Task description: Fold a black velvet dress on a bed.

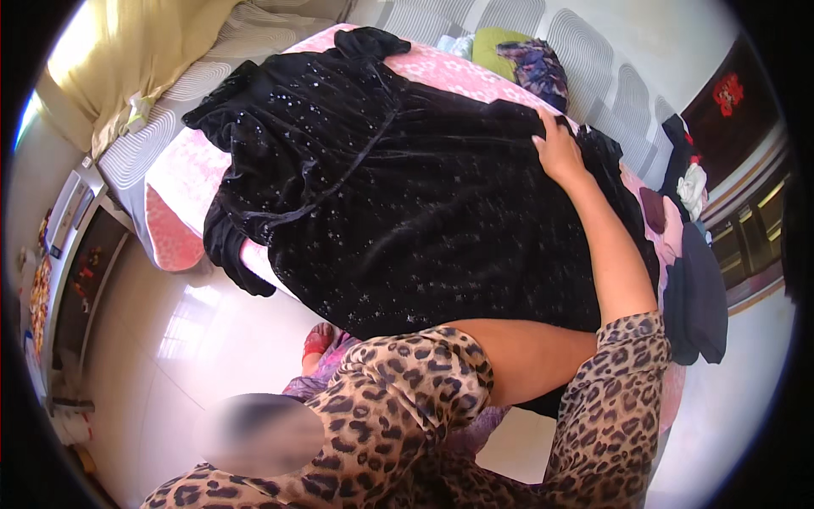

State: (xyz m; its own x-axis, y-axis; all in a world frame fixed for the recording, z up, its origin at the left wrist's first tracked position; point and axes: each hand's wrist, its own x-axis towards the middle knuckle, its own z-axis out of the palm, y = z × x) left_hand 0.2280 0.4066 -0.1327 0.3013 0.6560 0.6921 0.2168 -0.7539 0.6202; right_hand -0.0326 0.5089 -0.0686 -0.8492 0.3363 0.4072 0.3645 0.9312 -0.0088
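Note:
A black velvet dress [439, 191] with small silver stars lies spread before me, its upper part to the left and its skirt to the right. A curved waist seam crosses it, and the cloth is rumpled around the bodice. My right hand [561, 151] reaches to the skirt's far right part, thumb and fingers on the cloth. Whether the fingers pinch the fabric is not plain. My left forearm passes beneath my right arm, and the left hand is hidden there. Under the dress is a pink floral blanket [439, 67] on a bed.
A green cushion [493, 51] and a bunched patterned cloth [537, 70] lie beyond the dress. Dark folded cloth [703, 299] and other clothes lie at the right. A yellow curtain [137, 57] hangs at upper left. A white-edged cabinet [89, 254] stands left, across the tiled floor [172, 356].

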